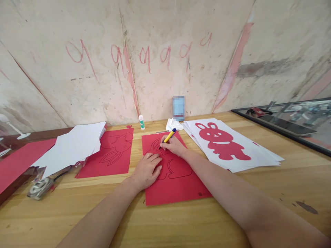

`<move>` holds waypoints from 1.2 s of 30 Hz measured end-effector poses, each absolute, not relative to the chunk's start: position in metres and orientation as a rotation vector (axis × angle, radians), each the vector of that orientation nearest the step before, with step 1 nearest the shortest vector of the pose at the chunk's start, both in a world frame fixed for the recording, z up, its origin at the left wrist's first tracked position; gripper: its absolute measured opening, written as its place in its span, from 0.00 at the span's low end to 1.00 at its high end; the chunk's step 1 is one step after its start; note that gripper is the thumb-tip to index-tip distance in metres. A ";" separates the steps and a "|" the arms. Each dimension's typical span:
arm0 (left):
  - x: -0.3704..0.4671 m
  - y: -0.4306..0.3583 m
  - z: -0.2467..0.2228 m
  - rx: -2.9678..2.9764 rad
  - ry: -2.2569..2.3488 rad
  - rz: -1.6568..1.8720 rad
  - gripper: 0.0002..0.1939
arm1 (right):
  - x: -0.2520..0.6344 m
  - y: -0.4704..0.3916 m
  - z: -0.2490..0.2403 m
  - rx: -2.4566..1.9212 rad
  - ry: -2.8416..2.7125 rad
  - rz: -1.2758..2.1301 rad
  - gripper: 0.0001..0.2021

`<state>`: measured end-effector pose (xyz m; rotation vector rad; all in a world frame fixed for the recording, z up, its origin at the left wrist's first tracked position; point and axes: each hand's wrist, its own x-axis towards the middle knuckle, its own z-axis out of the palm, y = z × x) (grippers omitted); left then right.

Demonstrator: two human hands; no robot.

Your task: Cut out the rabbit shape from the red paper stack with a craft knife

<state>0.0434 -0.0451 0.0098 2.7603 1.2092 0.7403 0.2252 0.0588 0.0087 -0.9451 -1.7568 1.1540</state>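
Note:
A sheet of red paper (176, 194) printed with black rabbit outlines lies in front of me. My left hand (148, 170) rests on its left part, palm down, fingers loosely bent and holding nothing. My right hand (172, 146) is closed around a slim yellow pen-shaped tool (170, 135) with a dark blue end. Its dark tip points down at the rabbit's ears, and whether it is a pen or a craft knife I cannot tell. My hands and right forearm hide part of the drawing.
On the right, a red rabbit cut-out (219, 141) lies on white sheets (258, 158). Another outlined red sheet (116, 162), white papers (69, 144) and a power strip (40, 187) are on the left. A glue stick (141, 122) and a crumpled tissue (173, 124) stand near the wall.

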 end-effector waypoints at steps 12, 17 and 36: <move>0.043 -0.045 0.008 2.771 1.214 0.739 0.15 | 0.225 0.057 0.010 -0.951 -1.780 1.134 0.07; 0.043 -0.045 0.009 2.770 1.219 0.729 0.15 | 0.226 0.058 0.009 -0.948 -1.774 1.137 0.07; 0.043 -0.045 0.008 2.770 1.220 0.735 0.15 | 0.225 0.056 0.010 -0.911 -1.796 1.191 0.07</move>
